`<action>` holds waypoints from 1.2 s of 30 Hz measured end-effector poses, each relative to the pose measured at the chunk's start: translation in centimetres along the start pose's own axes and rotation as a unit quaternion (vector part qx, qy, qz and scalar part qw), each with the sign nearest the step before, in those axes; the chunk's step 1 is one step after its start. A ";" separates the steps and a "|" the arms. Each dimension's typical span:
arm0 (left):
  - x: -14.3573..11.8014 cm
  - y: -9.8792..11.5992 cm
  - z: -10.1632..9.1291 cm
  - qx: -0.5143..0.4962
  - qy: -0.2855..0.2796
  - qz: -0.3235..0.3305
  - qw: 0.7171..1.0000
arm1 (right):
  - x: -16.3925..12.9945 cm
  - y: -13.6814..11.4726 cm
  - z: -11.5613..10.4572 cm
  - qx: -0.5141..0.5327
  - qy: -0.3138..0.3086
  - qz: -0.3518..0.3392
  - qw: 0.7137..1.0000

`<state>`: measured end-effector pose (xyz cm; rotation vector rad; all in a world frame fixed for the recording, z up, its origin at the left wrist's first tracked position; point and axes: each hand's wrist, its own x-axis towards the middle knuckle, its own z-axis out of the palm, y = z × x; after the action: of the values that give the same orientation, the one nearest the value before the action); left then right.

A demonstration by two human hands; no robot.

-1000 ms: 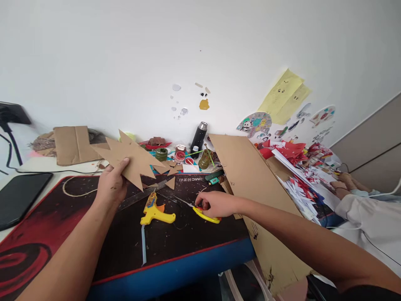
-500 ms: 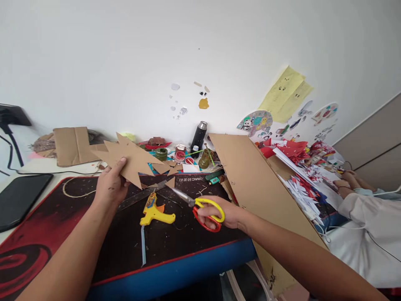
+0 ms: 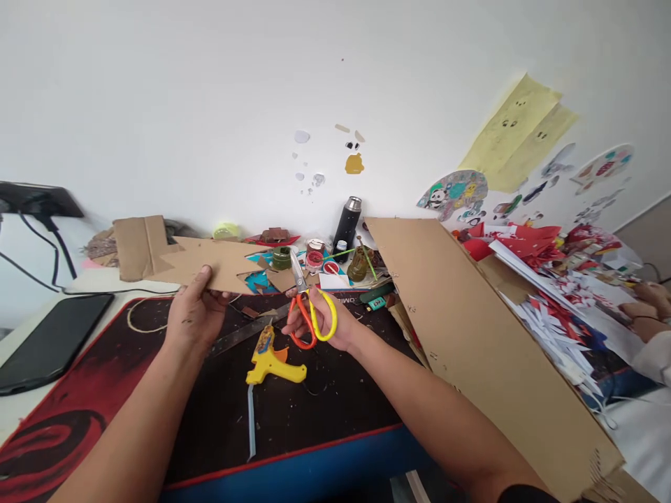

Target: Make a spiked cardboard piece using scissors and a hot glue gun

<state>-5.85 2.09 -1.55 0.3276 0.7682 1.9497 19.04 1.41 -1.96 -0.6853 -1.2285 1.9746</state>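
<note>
From the person's head, the single camera looks forward and steeply down over the black-and-red, mat-covered tabletop [image 3: 325,412], close behind the bare left hand [image 3: 195,313] and bare right hand [image 3: 346,328], facing the sticker-dotted white wall [image 3: 210,105] at twelve o'clock.

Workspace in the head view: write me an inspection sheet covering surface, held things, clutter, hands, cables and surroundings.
Surface: dark mat, red-edged, looks speckled.
Held things: spiky cardboard piece; scissors with red and yellow handles.
Clutter: yellow glue gun on the mat; farther back, green jar and black flask.
Left hand: grips the cardboard piece.
Right hand: holds the scissors, blades pointing up in the picture.
Cables: black cable runs down from the socket unit.
Surroundings: white wall with yellow sheets; a co-worker's sleeve at right.
</note>
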 end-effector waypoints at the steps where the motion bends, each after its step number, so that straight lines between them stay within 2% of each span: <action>1: 0.0 0.1 0.0 0.001 0.004 0.004 1.000 | 0.5 -0.1 0.0 0.000 -0.008 -0.004 1.000; 5: -0.1 0.4 0.1 0.012 0.007 0.030 0.999 | 1.5 0.0 0.0 -0.007 -0.023 0.002 1.000; 12: -0.9 -0.1 0.5 0.067 -0.016 0.077 0.995 | 0.7 2.2 0.3 -0.042 0.032 -0.021 0.998; 17: -1.7 -0.5 0.9 0.113 -0.033 0.084 0.989 | -0.1 1.8 0.1 -0.047 0.040 -0.018 0.998; 22: -2.7 -0.7 1.5 0.162 -0.080 0.113 0.977 | -0.3 1.5 -0.1 -0.035 0.047 -0.031 0.998; 36: -3.7 -0.9 2.4 0.200 -0.080 0.114 0.970 | -0.6 1.6 0.3 -0.044 0.067 -0.024 0.997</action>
<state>-2.14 0.05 0.09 0.8395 1.0537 1.9398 18.70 0.30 -3.21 -0.8108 -1.2449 1.8147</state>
